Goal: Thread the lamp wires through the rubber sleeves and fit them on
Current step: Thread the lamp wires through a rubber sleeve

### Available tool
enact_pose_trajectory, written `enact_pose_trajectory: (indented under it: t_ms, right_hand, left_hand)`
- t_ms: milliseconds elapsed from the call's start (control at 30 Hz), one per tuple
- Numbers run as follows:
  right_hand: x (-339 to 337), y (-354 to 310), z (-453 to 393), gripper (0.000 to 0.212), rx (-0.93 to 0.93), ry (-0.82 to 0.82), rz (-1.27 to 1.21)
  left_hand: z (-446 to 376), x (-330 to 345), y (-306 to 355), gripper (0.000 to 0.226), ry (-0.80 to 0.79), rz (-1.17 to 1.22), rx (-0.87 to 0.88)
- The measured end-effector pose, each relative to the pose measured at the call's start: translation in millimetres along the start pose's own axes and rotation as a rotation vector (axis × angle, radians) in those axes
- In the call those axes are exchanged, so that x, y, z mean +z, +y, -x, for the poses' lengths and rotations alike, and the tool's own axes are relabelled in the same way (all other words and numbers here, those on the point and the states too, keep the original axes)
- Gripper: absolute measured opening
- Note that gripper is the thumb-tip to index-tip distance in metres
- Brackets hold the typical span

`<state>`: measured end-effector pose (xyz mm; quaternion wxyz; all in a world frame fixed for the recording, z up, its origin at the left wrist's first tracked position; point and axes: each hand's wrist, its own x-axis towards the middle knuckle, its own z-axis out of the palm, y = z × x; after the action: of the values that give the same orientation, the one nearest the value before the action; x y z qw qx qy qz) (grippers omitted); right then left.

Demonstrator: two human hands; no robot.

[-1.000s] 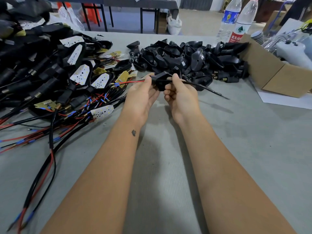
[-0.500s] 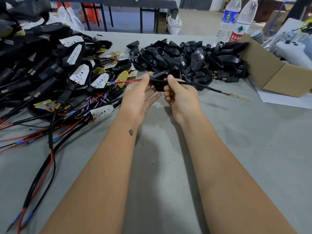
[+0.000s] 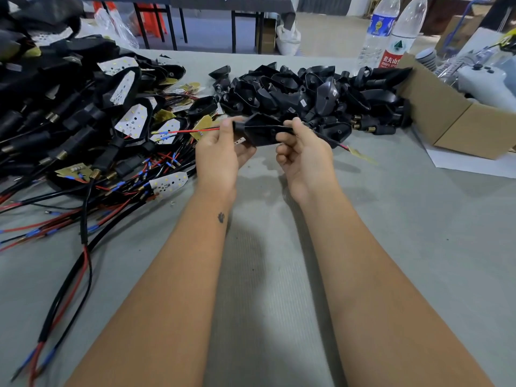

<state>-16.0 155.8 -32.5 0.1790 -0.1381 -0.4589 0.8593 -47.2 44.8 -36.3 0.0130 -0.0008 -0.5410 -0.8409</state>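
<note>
Both hands grip black rubber lamp sleeve [image 3: 258, 129] above grey table [image 3: 418, 247]: left hand [image 3: 220, 152] pinching red wire [image 3: 190, 131], right hand [image 3: 304, 155] curled round it. Red-labelled bottle [image 3: 402, 37] reads 农夫山. Wire tail now shorter on the right.

The left hand's [image 3: 216, 152] fingers [image 3: 247, 156] are mostly hidden behind the black rubber sleeve [image 3: 258, 132]. Both water bottles [image 3: 402, 32] lose their caps at the top edge.
</note>
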Motion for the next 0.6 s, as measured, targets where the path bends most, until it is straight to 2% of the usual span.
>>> enact_pose_trajectory:
  t_ms: [67, 133, 300, 400, 500, 600]
  right_hand:
    - [-3.1, -2.0, -0.8, 0.018, 0.021, 0.028, -0.125]
    - [-4.3, -2.2, -1.0, 0.017, 0.009, 0.040, -0.142]
    - [-1.5, 0.7, -0.8, 0.018, -0.059, 0.027, 0.084]
    - [-0.9, 2.5, -0.5, 0.015, -0.067, 0.020, 0.165]
    - [0.2, 1.3, -0.1, 0.004, -0.041, -0.001, 0.085]
    - [0.6, -1.8, -1.4, 0.006, 0.030, 0.024, -0.046]
  left_hand:
    - [-1.8, -1.2, 0.7, 0.030, 0.015, 0.027, 0.013]
    - [-2.1, -1.1, 1.2, 0.031, 0.003, 0.065, -0.008]
    - [1.2, 3.5, 0.7, 0.025, -0.057, 0.077, -0.092]
    - [2.3, 3.5, 1.3, 0.022, -0.050, 0.045, -0.080]
    - [3.3, 1.7, 2.2, 0.025, -0.028, 0.068, -0.021]
    - [1.6, 0.6, 1.6, 0.027, 0.007, 0.103, 0.017]
